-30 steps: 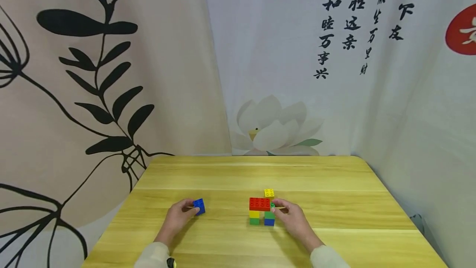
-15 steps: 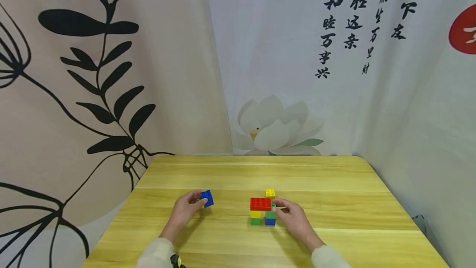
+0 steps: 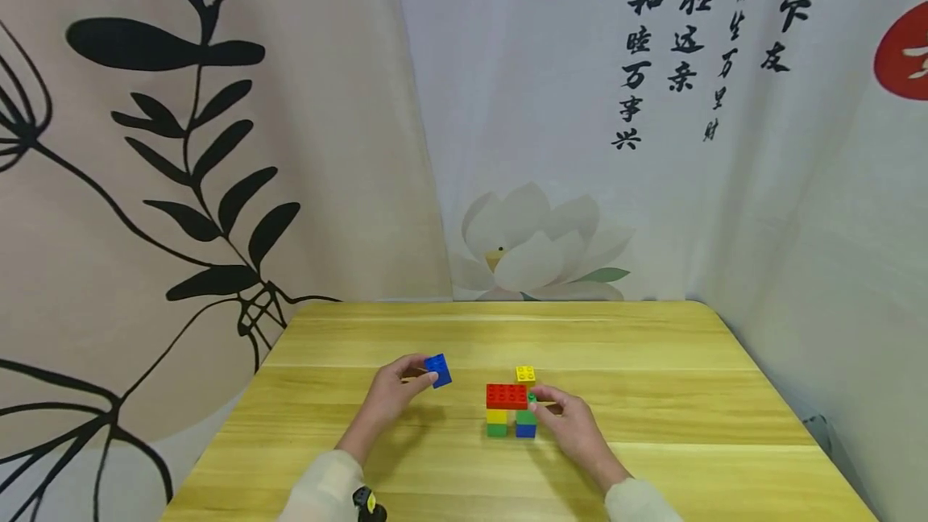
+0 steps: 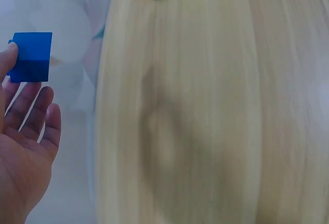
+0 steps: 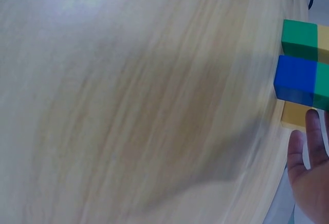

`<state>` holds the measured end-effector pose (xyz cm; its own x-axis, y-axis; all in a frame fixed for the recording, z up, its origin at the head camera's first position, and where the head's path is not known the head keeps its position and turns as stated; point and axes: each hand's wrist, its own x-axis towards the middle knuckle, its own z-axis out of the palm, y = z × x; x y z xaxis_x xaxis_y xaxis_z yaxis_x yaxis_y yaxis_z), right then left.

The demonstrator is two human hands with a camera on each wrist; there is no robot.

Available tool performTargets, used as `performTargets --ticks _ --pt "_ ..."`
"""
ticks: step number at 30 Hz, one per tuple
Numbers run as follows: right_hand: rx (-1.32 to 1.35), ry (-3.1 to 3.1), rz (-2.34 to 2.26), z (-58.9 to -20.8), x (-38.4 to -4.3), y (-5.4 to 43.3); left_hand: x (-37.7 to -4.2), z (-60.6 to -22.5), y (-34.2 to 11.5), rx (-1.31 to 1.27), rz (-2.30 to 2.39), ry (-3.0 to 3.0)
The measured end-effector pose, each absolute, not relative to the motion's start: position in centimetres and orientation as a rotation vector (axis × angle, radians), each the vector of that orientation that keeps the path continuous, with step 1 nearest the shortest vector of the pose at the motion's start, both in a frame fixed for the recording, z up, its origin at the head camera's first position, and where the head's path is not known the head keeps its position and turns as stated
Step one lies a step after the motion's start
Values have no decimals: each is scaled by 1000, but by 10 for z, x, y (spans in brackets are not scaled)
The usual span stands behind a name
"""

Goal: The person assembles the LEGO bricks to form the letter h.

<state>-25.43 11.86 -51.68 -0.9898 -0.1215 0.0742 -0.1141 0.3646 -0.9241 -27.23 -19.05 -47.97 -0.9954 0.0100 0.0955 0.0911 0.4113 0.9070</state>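
Note:
My left hand pinches a blue toy building brick between thumb and fingers, raised above the table; in the left wrist view the blue brick shows side on, with the other fingers spread below it. My right hand pinches a green brick at the right side of a small brick structure. A red brick bridges its top. Under it stand a yellow brick over a green one at left, and green over blue at right. My right fingertips are partly out of the right wrist view.
A yellow brick shows just behind the structure; what it rests on is partly hidden. The wooden table reaches back to a printed curtain. A dark watch-like band sits at my left wrist.
My left hand has moved right and away from me, carrying the blue brick closer to the structure. My right hand stays in place at the structure.

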Motion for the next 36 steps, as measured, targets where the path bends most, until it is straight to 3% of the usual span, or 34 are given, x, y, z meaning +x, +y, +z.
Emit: performTargets --ticks 16,36 --pt "-213 2578 -1751 -516 -255 116 -278 -454 -149 -356 -1707 -2587" --pt "-167 2582 -1713 -515 -254 117 -277 -460 -125 -484 -1670 -2713"
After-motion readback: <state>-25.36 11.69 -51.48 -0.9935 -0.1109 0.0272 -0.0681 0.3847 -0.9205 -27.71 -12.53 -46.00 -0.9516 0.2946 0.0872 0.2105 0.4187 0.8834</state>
